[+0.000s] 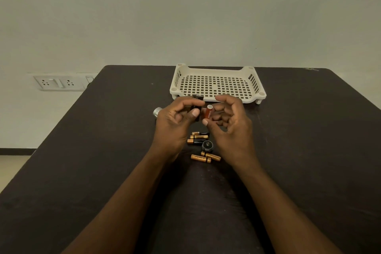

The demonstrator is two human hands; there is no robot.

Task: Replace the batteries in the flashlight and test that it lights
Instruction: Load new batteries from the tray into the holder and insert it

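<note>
My left hand (175, 123) grips a small black battery holder (197, 98) above the table's middle. Close beside it, my right hand (231, 126) pinches a red battery (207, 113) between thumb and fingers, its silver end tilted up toward the holder. The silver flashlight head (157, 112) pokes out from behind my left hand; the body is hidden. On the table below the hands lie several copper-and-black batteries (196, 141), a black round tail cap (207, 145), and two more batteries (201, 158) nearer me.
A white perforated plastic tray (216, 84) stands at the far side of the dark table (103, 150), just behind my hands. A wall socket plate (59, 83) sits on the wall to the left.
</note>
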